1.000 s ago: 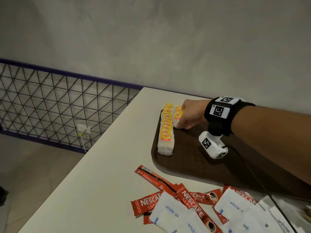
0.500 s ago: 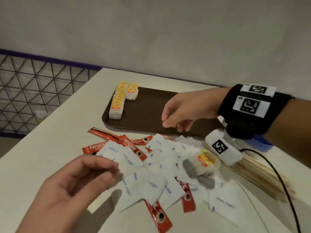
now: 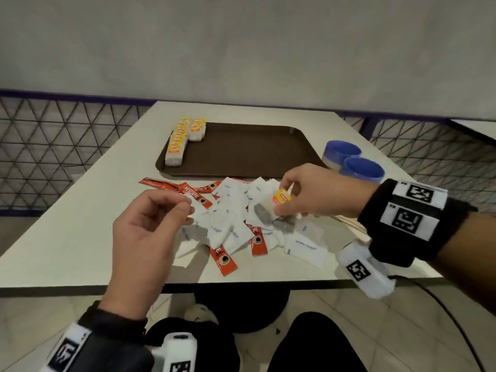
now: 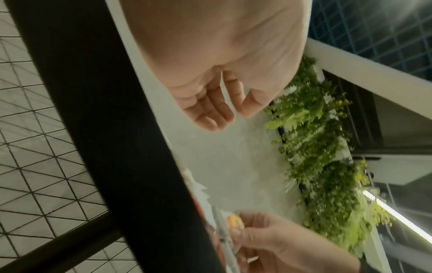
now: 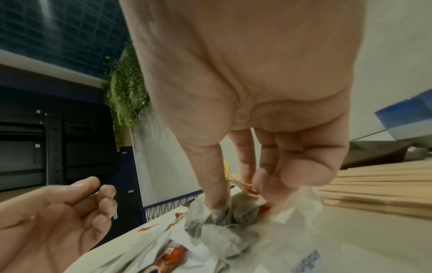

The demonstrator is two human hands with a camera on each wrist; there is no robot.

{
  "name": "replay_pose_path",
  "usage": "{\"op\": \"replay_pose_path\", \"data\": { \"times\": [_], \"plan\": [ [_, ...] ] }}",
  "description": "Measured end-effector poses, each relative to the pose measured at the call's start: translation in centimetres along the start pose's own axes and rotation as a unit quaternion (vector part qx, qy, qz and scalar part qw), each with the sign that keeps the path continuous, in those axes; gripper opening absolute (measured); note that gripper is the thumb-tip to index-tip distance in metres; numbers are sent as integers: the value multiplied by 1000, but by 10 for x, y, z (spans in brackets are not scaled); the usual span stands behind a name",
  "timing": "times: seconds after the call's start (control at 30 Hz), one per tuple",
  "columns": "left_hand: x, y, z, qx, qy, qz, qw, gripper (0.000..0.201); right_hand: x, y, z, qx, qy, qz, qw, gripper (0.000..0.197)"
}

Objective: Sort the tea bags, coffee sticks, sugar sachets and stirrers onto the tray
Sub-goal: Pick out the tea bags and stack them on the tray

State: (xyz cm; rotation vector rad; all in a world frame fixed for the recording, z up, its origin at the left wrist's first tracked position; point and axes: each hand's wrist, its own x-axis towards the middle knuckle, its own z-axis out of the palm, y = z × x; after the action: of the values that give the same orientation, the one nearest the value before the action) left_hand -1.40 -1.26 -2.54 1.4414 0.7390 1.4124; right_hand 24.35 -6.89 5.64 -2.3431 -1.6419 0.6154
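Note:
On the brown tray [image 3: 241,157], two rows of yellow-tagged tea bags [image 3: 176,146] lie at the far left corner. In front of it a pile of white sugar sachets [image 3: 228,226] and red coffee sticks [image 3: 224,260] covers the table. My right hand [image 3: 281,200] pinches a tea bag [image 3: 265,210] out of that pile by thumb and fingers, also seen in the right wrist view as tea bag [image 5: 219,214]. My left hand [image 3: 189,208] hovers over the pile's left side, fingers loosely curled, holding nothing. Wooden stirrers [image 5: 385,184] lie behind the right hand.
Two blue cups [image 3: 359,167] stand right of the tray. The near table edge [image 3: 80,287] runs just below the pile. A wire-mesh railing [image 3: 53,146] borders the table on both sides, with a wall behind. My legs are under the table.
My right hand left the tea bags on the tray, came back to the pile and took hold of a loose tea bag. My left hand rose beside the pile.

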Motion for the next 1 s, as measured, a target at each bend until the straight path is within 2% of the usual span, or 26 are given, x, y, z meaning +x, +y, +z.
{"op": "replay_pose_path", "data": {
  "times": [0.13, 0.3, 0.47, 0.53, 0.7, 0.8, 0.87, 1.0],
  "plan": [
    [-8, -1, 12, 100, -31, 31, 994, 19, -6, 4, 7, 57, 61, -48, 995, 29],
    [-12, 1, 16, 184, -79, 64, 978, 22, -13, 7, 9, 122, 66, -74, 988, 27],
    [-15, 2, 17, 203, -80, 68, 974, 17, -14, 11, 16, 167, 44, -77, 982, 7],
    [-16, 2, 16, 204, -79, 68, 973, 17, -15, 12, 14, 226, 30, -71, 971, 7],
    [-15, 1, 17, 209, -71, 69, 973, 19, -15, 19, -6, 396, -44, -43, 916, 25],
    [-15, -1, 16, 208, -69, 69, 973, 19, -13, 20, -20, 454, -65, -53, 887, 9],
    [-14, -2, 16, 207, -65, 66, 974, 20, -12, 22, -30, 479, -65, -56, 873, 11],
    [-14, -2, 16, 209, -65, 72, 973, 20, -12, 30, -37, 462, -68, -35, 884, 15]
  ]
}}
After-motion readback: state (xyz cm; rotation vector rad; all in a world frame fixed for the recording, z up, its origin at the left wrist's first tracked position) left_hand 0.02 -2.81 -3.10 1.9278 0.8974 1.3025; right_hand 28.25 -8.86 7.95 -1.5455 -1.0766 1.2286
